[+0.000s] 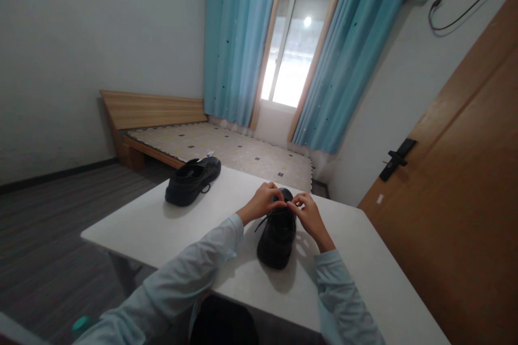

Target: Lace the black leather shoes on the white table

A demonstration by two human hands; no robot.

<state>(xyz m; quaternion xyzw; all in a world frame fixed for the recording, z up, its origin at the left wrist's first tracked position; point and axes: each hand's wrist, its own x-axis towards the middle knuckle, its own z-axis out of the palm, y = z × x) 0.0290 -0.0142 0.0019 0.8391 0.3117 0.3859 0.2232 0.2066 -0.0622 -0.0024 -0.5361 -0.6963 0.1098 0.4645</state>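
A black shoe (277, 240) stands on the white table (157, 234), its heel toward me and its toe pointing away. Both hands meet over its front part, at the laces. My left hand (265, 200) comes in from the left with thumb and fingers pinched together. From the right, my right hand (306, 211) pinches close beside it, the fingertips nearly touching. What lies between the fingers is too small to make out. A loose lace hangs off the shoe's left side. Another black shoe (186, 186) rests near the table's far left edge, with a lace loop at its side.
Behind the table is a low wooden bed (154, 110) with a patterned mattress (243, 153). Blue curtains (240, 38) frame a window. A brown door (457, 183) with a black handle is at the right. A green object (81, 324) shows at the lower left.
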